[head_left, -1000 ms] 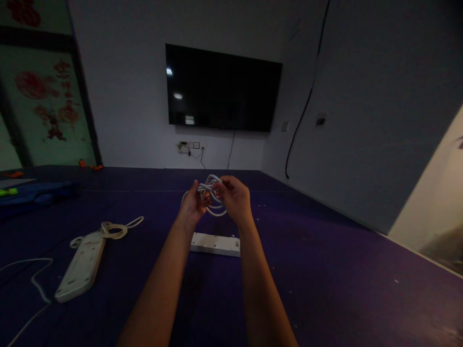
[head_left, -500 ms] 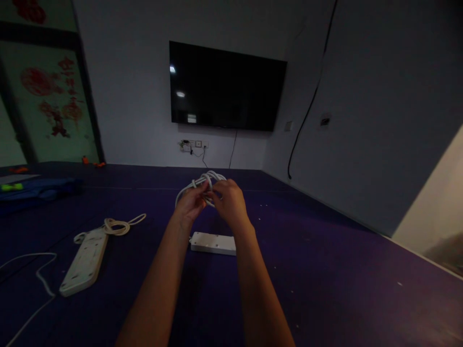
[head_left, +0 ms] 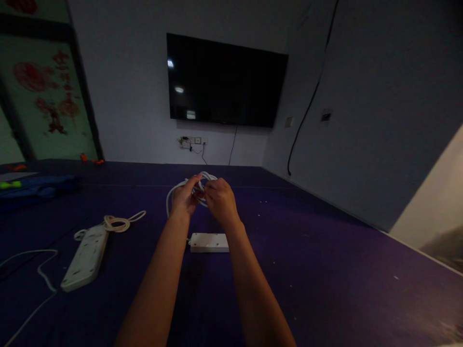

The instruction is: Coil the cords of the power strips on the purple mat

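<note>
A coiled white cable point(head_left: 208, 175) is held up between both hands, above the dark purple floor. My left hand point(head_left: 185, 196) grips the left side of the coil, its thumb over the strands. From the right, my right hand point(head_left: 220, 196) is closed on the same coil with its fingers bent inward; its fingertips are partly hidden. A loop of the cable hangs down left of my left hand. Below and between my forearms lies a white power strip point(head_left: 209, 243), its right end covered by my right forearm.
To the left lies another white power strip point(head_left: 87, 258) with its cream cord point(head_left: 117, 224) bundled at the far end. A thin white cable point(head_left: 45, 277) trails beside it. Dark blue cloth point(head_left: 47, 187) lies further back. A television point(head_left: 226, 82) hangs on the far wall above sockets point(head_left: 197, 140).
Both hands have shifted slightly left with the coil. My left hand has turned, its thumb now pointing up across the strands, and the cable loop beside it hangs wider to the left.
</note>
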